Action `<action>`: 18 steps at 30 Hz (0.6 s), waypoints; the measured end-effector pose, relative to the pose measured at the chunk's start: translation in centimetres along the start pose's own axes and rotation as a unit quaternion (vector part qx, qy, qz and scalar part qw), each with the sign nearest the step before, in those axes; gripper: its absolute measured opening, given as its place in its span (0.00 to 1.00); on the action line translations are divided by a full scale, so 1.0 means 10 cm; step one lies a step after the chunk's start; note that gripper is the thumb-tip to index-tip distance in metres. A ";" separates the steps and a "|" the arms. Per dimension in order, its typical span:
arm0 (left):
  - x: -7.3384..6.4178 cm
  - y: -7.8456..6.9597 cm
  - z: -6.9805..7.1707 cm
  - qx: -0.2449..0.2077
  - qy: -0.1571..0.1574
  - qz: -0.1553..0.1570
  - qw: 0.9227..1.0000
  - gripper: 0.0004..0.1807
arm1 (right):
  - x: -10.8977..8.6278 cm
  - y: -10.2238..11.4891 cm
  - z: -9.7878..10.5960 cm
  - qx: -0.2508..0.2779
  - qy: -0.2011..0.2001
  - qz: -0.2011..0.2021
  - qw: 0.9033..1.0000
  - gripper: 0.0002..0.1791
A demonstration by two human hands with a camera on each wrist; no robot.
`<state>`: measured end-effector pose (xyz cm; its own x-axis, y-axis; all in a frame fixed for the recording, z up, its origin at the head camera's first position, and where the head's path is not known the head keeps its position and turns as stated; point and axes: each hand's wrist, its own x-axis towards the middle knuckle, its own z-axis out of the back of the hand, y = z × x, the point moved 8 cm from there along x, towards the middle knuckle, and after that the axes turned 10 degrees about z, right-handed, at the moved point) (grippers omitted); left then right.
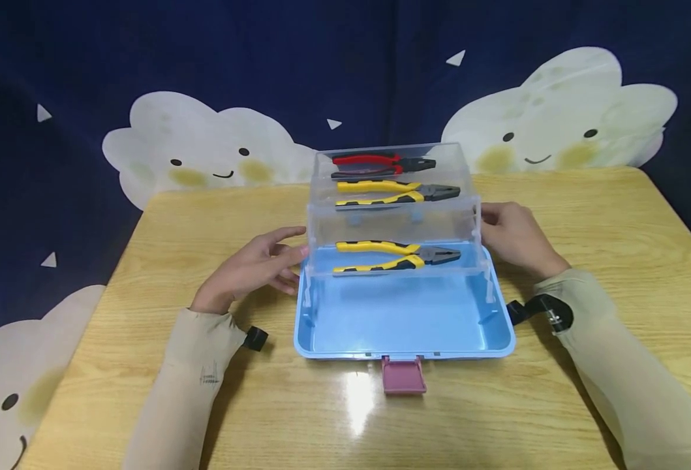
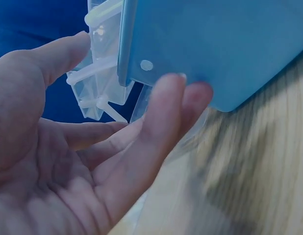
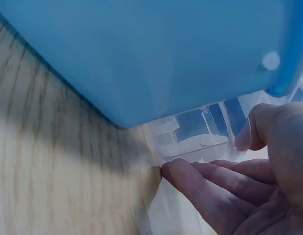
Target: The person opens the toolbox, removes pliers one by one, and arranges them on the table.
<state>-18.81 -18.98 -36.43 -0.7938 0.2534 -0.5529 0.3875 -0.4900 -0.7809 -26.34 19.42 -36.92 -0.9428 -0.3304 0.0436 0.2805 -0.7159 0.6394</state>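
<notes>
Three pairs of pliers (image 1: 417,251), one toolbox (image 1: 398,316), two hands (image 1: 254,266)

Behind the left hand (image 1: 254,266) I see a beige sleeve (image 1: 171,391) bearing dark marks (image 1: 209,376); behind the right hand (image 1: 518,238), a black mount (image 1: 537,305).

From the head we look forward and down over box (image 1: 400,316) and worktop (image 1: 615,228); from the wrists we look closely past fingers (image 2: 161,105) at that same box's opposite sides.
</notes>
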 end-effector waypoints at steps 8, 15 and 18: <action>-0.01 -0.01 -0.03 0.007 0.000 0.004 1.000 0.45 | -0.02 0.00 -0.01 0.009 0.004 -0.007 1.000 0.34; -0.01 -0.02 -0.05 0.020 -0.006 0.002 1.000 0.48 | -0.03 0.00 0.03 -0.015 0.013 -0.006 1.000 0.37; -0.01 -0.03 -0.04 0.024 -0.008 0.002 1.000 0.48 | -0.03 -0.01 0.06 -0.016 0.009 -0.014 1.000 0.36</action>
<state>-18.63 -18.51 -36.30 -0.7996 0.2386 -0.5511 0.3680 -0.5305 -0.7637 -26.15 19.99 -36.51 -0.9470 -0.3209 0.0124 0.2603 -0.7443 0.6151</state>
